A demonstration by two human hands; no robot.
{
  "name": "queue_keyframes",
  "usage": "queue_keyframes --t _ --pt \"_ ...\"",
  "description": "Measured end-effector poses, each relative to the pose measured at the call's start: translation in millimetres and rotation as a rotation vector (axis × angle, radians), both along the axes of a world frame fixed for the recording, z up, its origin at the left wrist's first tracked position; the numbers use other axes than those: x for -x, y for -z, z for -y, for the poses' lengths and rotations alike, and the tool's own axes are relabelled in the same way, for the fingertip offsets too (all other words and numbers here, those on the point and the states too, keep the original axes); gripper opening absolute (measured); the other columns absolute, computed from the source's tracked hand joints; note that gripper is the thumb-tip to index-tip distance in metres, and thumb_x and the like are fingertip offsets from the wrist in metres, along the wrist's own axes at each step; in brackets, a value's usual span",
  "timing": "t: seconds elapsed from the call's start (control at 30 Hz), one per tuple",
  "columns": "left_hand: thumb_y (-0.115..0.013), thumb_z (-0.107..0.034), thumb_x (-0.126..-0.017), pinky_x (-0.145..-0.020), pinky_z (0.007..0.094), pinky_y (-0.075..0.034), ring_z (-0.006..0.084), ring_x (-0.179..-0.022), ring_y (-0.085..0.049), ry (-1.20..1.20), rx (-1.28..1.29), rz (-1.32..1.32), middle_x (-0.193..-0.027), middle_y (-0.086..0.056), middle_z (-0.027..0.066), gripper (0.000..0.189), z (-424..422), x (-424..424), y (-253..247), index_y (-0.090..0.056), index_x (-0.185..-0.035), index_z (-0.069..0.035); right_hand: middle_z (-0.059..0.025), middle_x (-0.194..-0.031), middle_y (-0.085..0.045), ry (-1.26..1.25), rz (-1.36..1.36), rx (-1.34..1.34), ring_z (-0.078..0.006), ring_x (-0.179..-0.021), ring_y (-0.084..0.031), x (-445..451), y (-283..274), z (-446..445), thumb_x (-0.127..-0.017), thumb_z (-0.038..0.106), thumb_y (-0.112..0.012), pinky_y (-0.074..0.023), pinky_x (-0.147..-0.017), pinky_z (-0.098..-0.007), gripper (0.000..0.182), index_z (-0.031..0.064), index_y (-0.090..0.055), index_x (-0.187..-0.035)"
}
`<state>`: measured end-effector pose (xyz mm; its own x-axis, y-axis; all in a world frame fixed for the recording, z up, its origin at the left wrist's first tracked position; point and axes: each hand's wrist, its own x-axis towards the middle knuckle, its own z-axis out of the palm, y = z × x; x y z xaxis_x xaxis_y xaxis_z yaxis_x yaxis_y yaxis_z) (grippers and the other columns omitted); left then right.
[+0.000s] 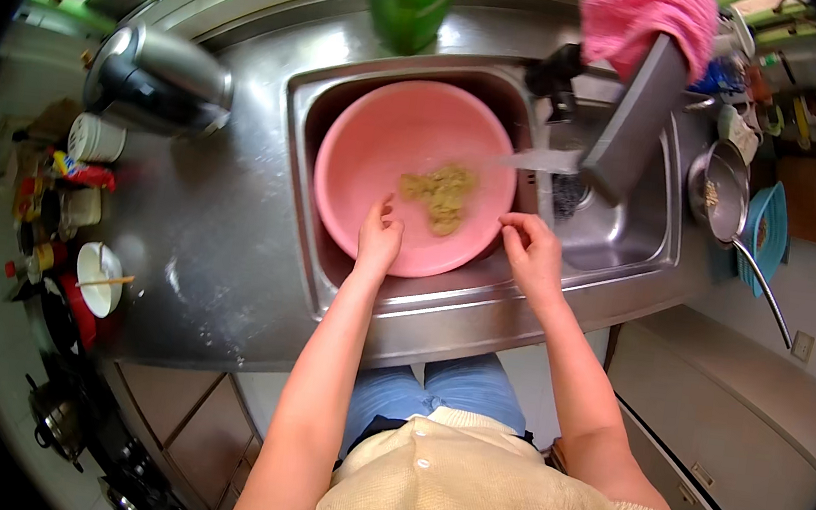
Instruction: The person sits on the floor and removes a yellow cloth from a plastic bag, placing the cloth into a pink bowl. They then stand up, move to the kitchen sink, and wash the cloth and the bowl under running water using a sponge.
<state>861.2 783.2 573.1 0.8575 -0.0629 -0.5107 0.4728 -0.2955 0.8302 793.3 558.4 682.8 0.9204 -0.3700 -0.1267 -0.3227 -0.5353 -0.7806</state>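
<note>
A round pink plastic basin point(360, 144) sits in the left bowl of a steel double sink point(402, 307). Wet yellow-green pieces of food point(446, 195) lie in a clump on its bottom; I cannot tell which food. A stream of water point(539, 160) runs into the basin from the grey faucet spout point(634, 126). My left hand point(380, 238) reaches over the near rim into the basin, fingers apart and holding nothing, just left of the food. At the basin's right rim, my right hand point(531, 252) grips the edge with its fingertips.
A steel kettle point(164, 80) and a white bowl with chopsticks point(100, 279) stand to the left. Behind the sink is a green bottle point(409, 2). A pink cloth point(646, 18) drapes over the faucet. Farther right are a long-handled pan point(721, 189) and a blue basket point(766, 237).
</note>
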Motion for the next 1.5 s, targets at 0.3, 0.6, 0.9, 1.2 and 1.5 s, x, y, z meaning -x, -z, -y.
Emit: queue_keyframes --t 0.3,0.6,0.9,1.2,1.5 --pt "-0.067 -0.010 -0.077 -0.102 0.0414 -0.041 0.0382 -0.119 -0.053 0.281 -0.501 0.250 -0.129 -0.053 0.0262 0.080 103.5 -13.0 130.4 -0.028 -0.147 -0.003 -0.0208 -0.127 -0.050 0.051 -0.211 0.340 -0.0350 -0.106 -0.056 -20.1 136.4 165.6 -0.079 0.009 -0.069 -0.0463 -0.095 -0.0427 0.046 0.0124 -0.057 -0.123" --pt "-0.055 -0.001 -0.083 -0.070 0.0280 -0.056 0.0146 -0.085 -0.065 -0.296 0.593 -0.161 -0.098 -0.064 0.0060 0.025 180.7 7.0 -78.6 -0.059 -0.108 -0.002 -0.0122 -0.099 -0.064 0.072 -0.322 0.078 -0.0284 -0.082 -0.064 -25.9 189.5 222.3 -0.073 -0.002 -0.059 -0.0550 -0.072 -0.0361 0.037 0.0134 -0.066 -0.106" --pt "-0.060 -0.003 -0.086 -0.084 0.0274 -0.049 0.0161 -0.095 -0.060 -0.100 0.519 0.219 -0.108 -0.064 0.0101 0.037 241.1 12.2 -80.1 -0.056 -0.123 0.002 -0.0023 -0.101 -0.059 0.493 0.132 -0.532 -0.0097 -0.081 -0.058 8.8 5.4 224.5 -0.084 -0.003 -0.060 -0.0540 -0.064 -0.0248 0.032 0.0104 -0.061 -0.112" --pt "-0.058 -0.013 -0.086 -0.105 0.0393 -0.038 0.0318 -0.125 -0.049 -0.685 -0.234 -0.127 -0.135 -0.049 0.0225 0.060 -31.8 39.8 20.8 -0.039 -0.140 0.006 -0.0068 -0.104 -0.059 -0.547 0.117 -0.342 -0.0194 -0.098 -0.059 -52.9 34.4 44.3 -0.076 -0.005 -0.057 -0.0485 -0.084 -0.0301 0.024 0.0041 -0.060 -0.098" --pt "-0.047 -0.015 -0.100 -0.069 0.0260 -0.049 0.0120 -0.080 -0.060 -0.803 -0.017 -0.191 -0.097 -0.067 0.0067 0.029 -26.2 21.0 7.2 -0.061 -0.120 0.001 -0.0252 -0.118 -0.057 -0.988 -0.366 0.803 -0.0420 -0.094 -0.062 -73.1 159.8 -20.3 -0.088 0.023 -0.052 -0.0461 -0.087 -0.0539 0.035 0.0041 -0.059 -0.117"
